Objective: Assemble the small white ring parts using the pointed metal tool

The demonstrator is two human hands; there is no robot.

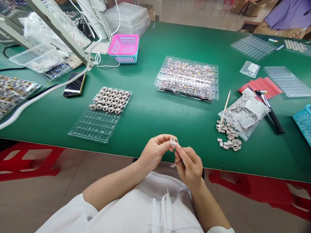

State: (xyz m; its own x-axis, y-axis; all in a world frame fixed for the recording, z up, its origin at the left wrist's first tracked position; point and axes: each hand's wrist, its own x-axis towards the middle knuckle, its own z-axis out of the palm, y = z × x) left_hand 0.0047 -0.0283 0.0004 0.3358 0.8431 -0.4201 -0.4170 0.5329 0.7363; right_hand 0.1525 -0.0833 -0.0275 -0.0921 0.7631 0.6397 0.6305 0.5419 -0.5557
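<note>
My left hand [156,149] is closed, pinching a small pale ring-shaped plastic part [173,142] between thumb and fingertips. My right hand [189,163] meets it there, its thumb and index finger at the part's edge. Tucked in the curled right fingers is a thin metallic tool [176,164], perhaps tweezers; most of it is hidden. Left of my hands lies a clear tray [91,127], its far rows filled with similar pale parts [110,99]. To the right, loose beige shells [229,137] are scattered beside a plastic bag of more shells [246,113].
A covered clear tray of parts [187,79] lies ahead on the green table [143,113]. A pink basket [125,45], a phone [74,84] and a white cable [55,88] are left. A black-handled tool [274,116] and wooden stick [226,105] lie right. Another person's arm [282,32] rests far right.
</note>
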